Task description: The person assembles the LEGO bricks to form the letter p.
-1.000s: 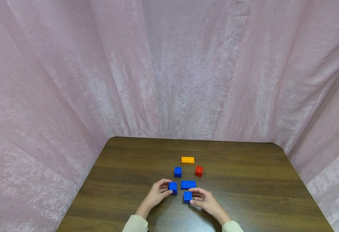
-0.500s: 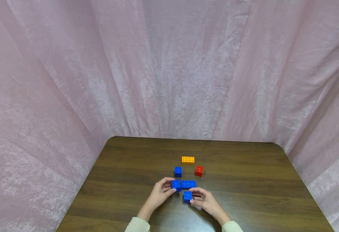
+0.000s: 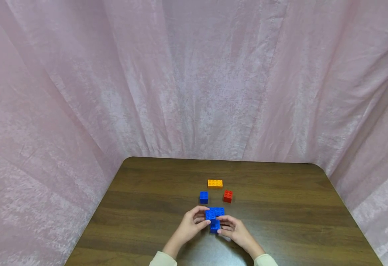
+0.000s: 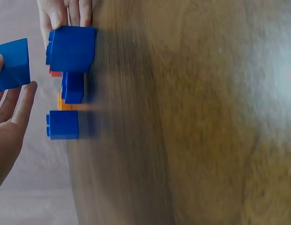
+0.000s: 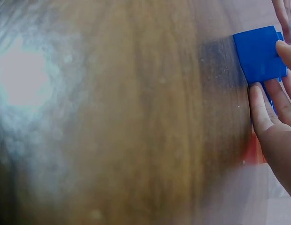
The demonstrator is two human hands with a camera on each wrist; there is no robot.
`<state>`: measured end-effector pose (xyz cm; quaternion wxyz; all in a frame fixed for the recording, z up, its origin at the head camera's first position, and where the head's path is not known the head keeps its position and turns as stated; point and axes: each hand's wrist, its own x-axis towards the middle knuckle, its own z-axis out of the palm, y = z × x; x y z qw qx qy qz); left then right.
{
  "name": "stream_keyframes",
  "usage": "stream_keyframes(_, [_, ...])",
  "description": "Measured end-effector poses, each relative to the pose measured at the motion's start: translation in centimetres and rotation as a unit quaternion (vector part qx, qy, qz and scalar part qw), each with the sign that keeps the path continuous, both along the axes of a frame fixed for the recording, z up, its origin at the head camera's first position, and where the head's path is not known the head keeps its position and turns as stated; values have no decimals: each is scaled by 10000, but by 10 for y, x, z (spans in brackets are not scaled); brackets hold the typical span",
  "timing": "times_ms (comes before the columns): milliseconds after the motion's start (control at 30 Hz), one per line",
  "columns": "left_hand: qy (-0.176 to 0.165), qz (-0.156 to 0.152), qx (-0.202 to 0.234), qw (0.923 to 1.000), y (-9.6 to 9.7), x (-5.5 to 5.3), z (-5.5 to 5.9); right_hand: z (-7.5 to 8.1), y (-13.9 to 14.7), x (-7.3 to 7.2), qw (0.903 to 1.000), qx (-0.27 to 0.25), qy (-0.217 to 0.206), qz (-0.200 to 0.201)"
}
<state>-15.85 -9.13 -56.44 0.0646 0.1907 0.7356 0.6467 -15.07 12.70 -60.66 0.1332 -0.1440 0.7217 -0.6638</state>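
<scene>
My left hand [image 3: 192,223] pinches a square blue toy brick [image 3: 210,215] between thumb and fingers, raised off the table in the left wrist view. That brick overlaps the back of a second square blue brick [image 3: 215,228], which stands on the table with its studs up. The fingers and thumb of my right hand [image 3: 233,229] grip this second brick from the right side; the right wrist view shows the same blue brick [image 5: 261,55] at the table surface. Right behind them lies a long blue brick [image 3: 218,211], its left part hidden by the raised brick.
Farther back on the brown wooden table [image 3: 140,207] sit another square blue brick [image 3: 203,197], a square red brick [image 3: 228,196] and a long yellow-orange brick [image 3: 215,183]. A pink curtain [image 3: 213,81] hangs beyond the table's far edge.
My left hand has lifted its blue brick and carried it right, from left of the long blue brick to above the front blue brick. The right hand has stayed in place.
</scene>
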Motion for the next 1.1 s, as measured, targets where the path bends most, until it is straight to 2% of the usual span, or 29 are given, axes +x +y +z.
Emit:
stream_keyframes(67, [-9,-36,-56,10000,1,-1,-7,1,0,0,10000,-8,-83,-22])
stream_keyframes(300, [3,-176,-183,9997,3,2,-11,2,0,0,9996,-45,-285,-69])
stream_keyframes(667, [-24,-263,-362,9990,5,5,-12,-1,0,-1,9998,-9,-200,-85])
stream_keyframes(900, [132,-241,-534,9982,7,3,-14,0,1,-1,9999,-100,-106,-63])
stream_keyframes(1000, [217,-207,-639,9975,8,4,-11,0,1,-1,9999,-92,-122,-64])
stream_keyframes(1100, [284,-206,-654,9972,10,7,-1,-1,0,-1,9998,-59,-176,-86])
